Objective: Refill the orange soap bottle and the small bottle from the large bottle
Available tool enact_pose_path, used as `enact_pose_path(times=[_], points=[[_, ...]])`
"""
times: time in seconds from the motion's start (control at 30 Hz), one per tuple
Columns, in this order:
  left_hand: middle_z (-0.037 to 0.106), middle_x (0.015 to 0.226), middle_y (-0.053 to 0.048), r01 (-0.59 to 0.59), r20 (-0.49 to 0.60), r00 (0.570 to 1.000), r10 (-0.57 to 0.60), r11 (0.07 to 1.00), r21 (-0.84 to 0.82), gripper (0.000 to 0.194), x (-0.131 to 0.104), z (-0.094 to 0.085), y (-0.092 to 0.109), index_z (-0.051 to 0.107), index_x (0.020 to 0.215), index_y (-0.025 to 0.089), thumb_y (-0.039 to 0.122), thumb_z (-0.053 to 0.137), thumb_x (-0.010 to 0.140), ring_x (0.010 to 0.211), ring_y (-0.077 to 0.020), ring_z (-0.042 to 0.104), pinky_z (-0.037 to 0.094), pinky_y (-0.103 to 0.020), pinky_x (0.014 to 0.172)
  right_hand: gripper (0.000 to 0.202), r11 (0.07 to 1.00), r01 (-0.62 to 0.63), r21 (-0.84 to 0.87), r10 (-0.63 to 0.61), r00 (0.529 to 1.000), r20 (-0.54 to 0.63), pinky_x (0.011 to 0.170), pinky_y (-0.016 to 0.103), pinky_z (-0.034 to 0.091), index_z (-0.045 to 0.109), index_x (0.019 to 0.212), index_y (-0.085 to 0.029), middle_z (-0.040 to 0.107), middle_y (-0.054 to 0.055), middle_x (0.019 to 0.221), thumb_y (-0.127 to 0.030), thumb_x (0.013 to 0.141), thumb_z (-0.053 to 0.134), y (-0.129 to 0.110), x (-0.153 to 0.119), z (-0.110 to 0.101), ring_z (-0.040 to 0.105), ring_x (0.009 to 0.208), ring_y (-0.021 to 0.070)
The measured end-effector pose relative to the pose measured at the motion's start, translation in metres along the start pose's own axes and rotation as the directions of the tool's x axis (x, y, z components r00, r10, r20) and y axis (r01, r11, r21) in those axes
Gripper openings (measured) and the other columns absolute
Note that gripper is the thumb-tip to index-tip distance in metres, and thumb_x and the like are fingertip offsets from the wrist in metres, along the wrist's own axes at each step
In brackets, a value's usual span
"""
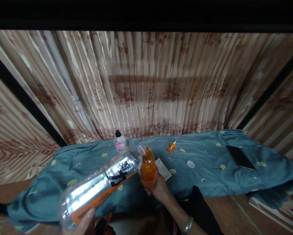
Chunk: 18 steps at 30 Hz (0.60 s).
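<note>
My left hand (81,223) is closed around the base of a large clear plastic bottle (99,186) with a silver and orange label. The bottle is tilted, its neck up against the mouth of a small orange bottle (148,166). My right hand (157,187) wraps round the orange bottle's lower part and keeps it nearly upright. Whether liquid passes between the two mouths is too small to make out. An orange pump top (171,147) with a thin tube lies on the cloth beyond my right hand.
A teal patterned cloth (134,199) covers the surface. On it are a black-capped bottle (120,142), a white paper (164,169), a pale round disc (190,164) and a dark flat tablet-like object (240,157). Striped curtains (146,85) hang behind; dark poles (26,98) frame the sides.
</note>
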<state>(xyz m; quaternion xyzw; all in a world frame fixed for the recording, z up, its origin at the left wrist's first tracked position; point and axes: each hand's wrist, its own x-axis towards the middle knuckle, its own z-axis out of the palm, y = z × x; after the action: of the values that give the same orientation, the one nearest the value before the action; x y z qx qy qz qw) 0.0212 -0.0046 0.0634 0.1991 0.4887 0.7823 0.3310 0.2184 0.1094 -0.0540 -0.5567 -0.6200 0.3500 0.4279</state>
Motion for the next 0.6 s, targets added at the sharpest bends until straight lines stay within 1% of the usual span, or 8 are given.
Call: enact_pose_path(times=[0.03, 0.13, 0.2, 0.3, 0.37, 0.43, 0.5, 0.6], points=[[0.079, 0.113, 0.0, 0.016, -0.009, 1.0, -0.016, 1.0, 0.001, 0.072, -0.002, 0.001, 0.001, 0.071, 0.126, 0.034, 0.036, 0.094, 0.057, 0.095, -0.025, 0.076, 0.066, -0.03, 0.078, 0.065, 1.0, 0.004, 0.004, -0.004, 1.0, 0.004, 0.088, 0.044, 0.063, 0.054, 0.136, -0.023, 0.08, 0.006, 0.11, -0.033, 0.076, 0.074, 0.0, 0.0, 0.0, 0.078, 0.099, 0.0304], [0.08, 0.104, -0.003, 0.027, -0.019, 0.999, -0.027, 1.0, 0.012, 0.07, -0.007, 0.006, 0.006, 0.07, 0.123, 0.029, 0.036, 0.095, 0.058, 0.086, -0.028, 0.078, 0.067, -0.034, 0.069, 0.065, 1.0, 0.013, -0.013, -0.013, 1.0, 0.004, 0.088, 0.045, 0.063, 0.054, 0.135, -0.022, 0.08, 0.007, 0.108, -0.036, 0.075, 0.076, 0.001, 0.001, -0.001, 0.078, 0.098, 0.0313], [0.081, 0.103, -0.004, 0.038, -0.023, 0.999, -0.038, 0.999, 0.004, 0.072, -0.01, 0.01, 0.008, 0.068, 0.124, 0.028, 0.035, 0.094, 0.058, 0.083, -0.0295, 0.078, 0.068, -0.037, 0.066, 0.065, 1.0, 0.013, -0.025, -0.013, 1.0, -0.001, 0.087, 0.045, 0.064, 0.054, 0.134, -0.022, 0.08, 0.008, 0.108, -0.037, 0.076, 0.076, 0.002, 0.001, -0.001, 0.078, 0.098, 0.0318], [0.081, 0.106, -0.003, 0.033, -0.038, 0.999, -0.034, 0.999, -0.022, 0.078, -0.01, 0.012, 0.008, 0.067, 0.128, 0.03, 0.033, 0.095, 0.055, 0.084, -0.0278, 0.078, 0.067, -0.034, 0.067, 0.061, 1.0, 0.023, 0.0, -0.023, 1.0, 0.005, 0.088, 0.043, 0.064, 0.055, 0.133, -0.023, 0.08, 0.007, 0.107, -0.037, 0.077, 0.076, 0.001, 0.001, 0.0, 0.079, 0.097, 0.03], [0.08, 0.106, -0.003, 0.024, -0.03, 0.999, -0.024, 0.999, -0.024, 0.076, -0.008, 0.011, 0.007, 0.068, 0.126, 0.029, 0.033, 0.095, 0.055, 0.085, -0.0273, 0.078, 0.067, -0.034, 0.067, 0.059, 1.0, 0.022, 0.011, -0.022, 1.0, 0.003, 0.086, 0.042, 0.064, 0.055, 0.132, -0.023, 0.081, 0.005, 0.106, -0.036, 0.077, 0.075, 0.001, 0.001, 0.0, 0.079, 0.095, 0.0288], [0.079, 0.104, -0.003, 0.01, -0.016, 1.0, -0.01, 1.0, -0.022, 0.072, -0.005, 0.008, 0.005, 0.069, 0.123, 0.029, 0.032, 0.095, 0.056, 0.085, -0.026, 0.077, 0.067, -0.034, 0.068, 0.06, 1.0, 0.017, 0.007, -0.017, 1.0, -0.001, 0.085, 0.041, 0.064, 0.056, 0.132, -0.024, 0.081, 0.005, 0.105, -0.036, 0.077, 0.076, 0.0, 0.001, 0.0, 0.079, 0.094, 0.0285], [0.078, 0.104, -0.002, -0.004, -0.008, 1.0, 0.004, 1.0, -0.013, 0.073, -0.002, 0.003, 0.003, 0.068, 0.126, 0.031, 0.03, 0.095, 0.058, 0.086, -0.0239, 0.076, 0.067, -0.033, 0.072, 0.06, 1.0, 0.021, -0.007, -0.021, 1.0, -0.008, 0.084, 0.041, 0.064, 0.056, 0.132, -0.024, 0.081, 0.005, 0.105, -0.037, 0.077, 0.076, -0.001, 0.001, -0.001, 0.079, 0.094, 0.0291], [0.078, 0.109, -0.002, -0.021, 0.006, 1.0, 0.02, 0.999, 0.037, 0.076, 0.001, -0.002, 0.001, 0.065, 0.13, 0.031, 0.033, 0.094, 0.059, 0.094, -0.0263, 0.075, 0.067, -0.035, 0.077, 0.057, 0.999, 0.032, -0.026, -0.032, 0.999, -0.005, 0.085, 0.043, 0.064, 0.059, 0.131, -0.025, 0.081, 0.005, 0.105, -0.037, 0.077, 0.075, -0.001, 0.001, -0.001, 0.079, 0.095, 0.03]])
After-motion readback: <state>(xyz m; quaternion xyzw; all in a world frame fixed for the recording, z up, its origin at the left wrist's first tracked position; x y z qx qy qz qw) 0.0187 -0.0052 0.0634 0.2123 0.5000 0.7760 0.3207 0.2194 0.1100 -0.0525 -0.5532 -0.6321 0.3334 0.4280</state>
